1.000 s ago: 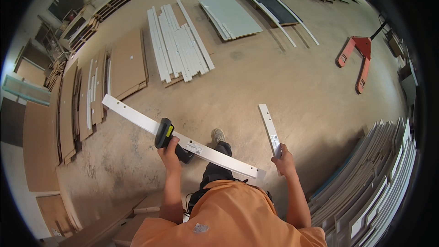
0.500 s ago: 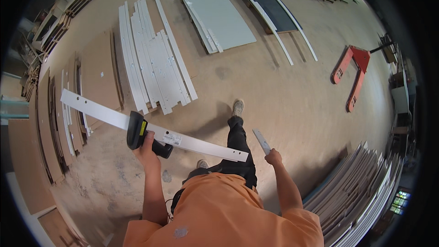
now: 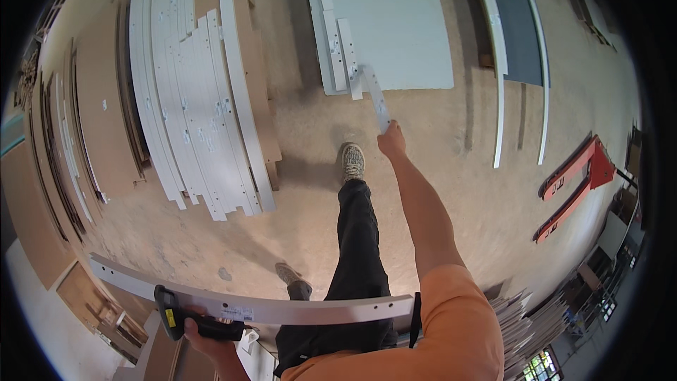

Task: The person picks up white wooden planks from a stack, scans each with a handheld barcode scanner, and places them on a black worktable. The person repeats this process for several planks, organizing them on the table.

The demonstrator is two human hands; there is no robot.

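My left hand [image 3: 203, 341], low on the left, is closed round a black handheld barcode scanner [image 3: 168, 312]. Held with it is a long white board [image 3: 303, 312], which has drilled holes near its ends and a paper label; it spans across my waist. My right arm reaches forward, and my right hand [image 3: 392, 141] is closed on the near end of a short white strip [image 3: 377, 101] with a hole in it. That strip's far end is beside a short white piece [image 3: 350, 60] lying at the left near corner of a pale green panel [image 3: 395, 21]; contact between them I cannot tell.
Long white boards [image 3: 204, 99] lie stacked ahead on the left, with brown panels [image 3: 106, 99] further left. A dark panel [image 3: 518, 35] flanked by long white strips lies at the right. Beyond it stands a red pallet jack [image 3: 596, 169]. Leaning boards [image 3: 525, 331] are at lower right.
I have stepped forward, so the floor stacks appear nearer. My right hand has reached out with the short strip to the pale green panel. My left hand, scanner and long board are lower in view.
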